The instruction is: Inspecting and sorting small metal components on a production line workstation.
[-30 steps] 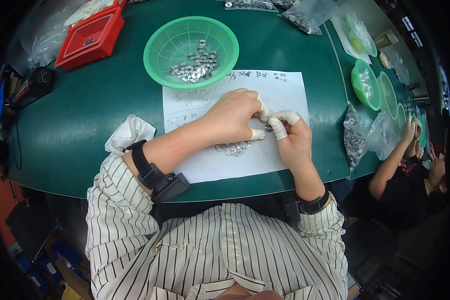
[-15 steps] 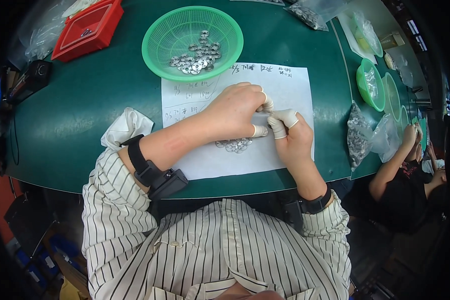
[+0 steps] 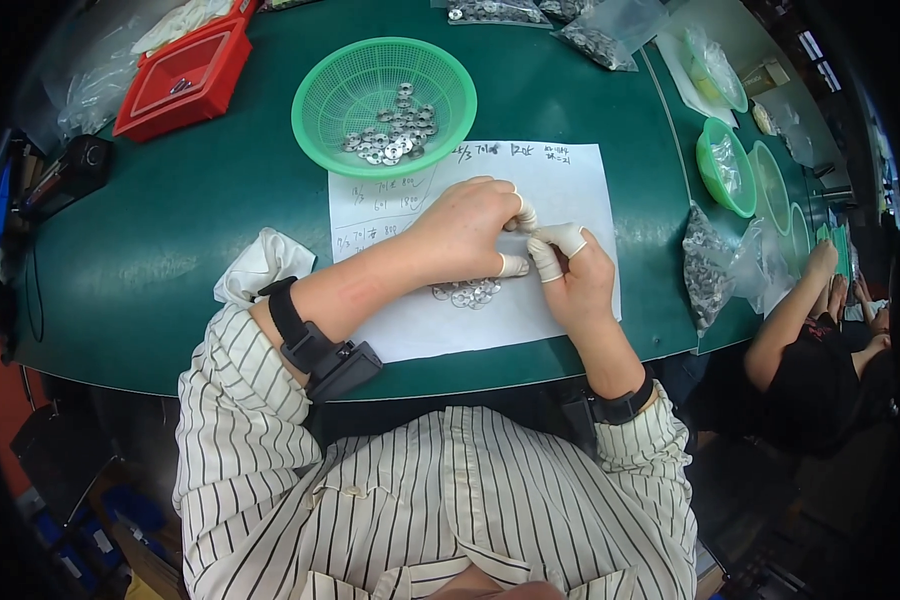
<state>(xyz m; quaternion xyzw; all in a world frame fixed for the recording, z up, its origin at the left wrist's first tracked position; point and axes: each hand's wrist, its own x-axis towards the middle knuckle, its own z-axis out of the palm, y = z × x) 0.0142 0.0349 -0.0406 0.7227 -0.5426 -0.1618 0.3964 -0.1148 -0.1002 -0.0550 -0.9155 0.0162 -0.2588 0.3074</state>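
Observation:
White finger cots cover some fingertips on both my hands. My left hand (image 3: pixel 475 225) is over the paper sheet (image 3: pixel 560 190), its thumb and forefinger curled toward my right hand (image 3: pixel 580 270). That right hand is closed in a pinch, its fingertips almost against the left ones. Whatever sits between the fingertips is too small and covered to make out. Below my left palm lies a cluster of round metal discs with centre holes (image 3: pixel 470 292), partly hidden by the hand. Beyond the hands, a green mesh basket (image 3: pixel 315 130) holds more such discs.
Red trays (image 3: pixel 160 115) stand at the far left, a black device (image 3: pixel 75 175) nearer. A crumpled white cloth (image 3: pixel 265 265) lies by my left forearm. Rightward are a bag of metal parts (image 3: pixel 708 270) and green baskets (image 3: pixel 725 190). Another person's arm (image 3: pixel 790 310) is at far right.
The whole view has shifted slightly, so the basket and trays appear a little lower. My hands keep nearly the same pose over the paper, fingertips still close together.

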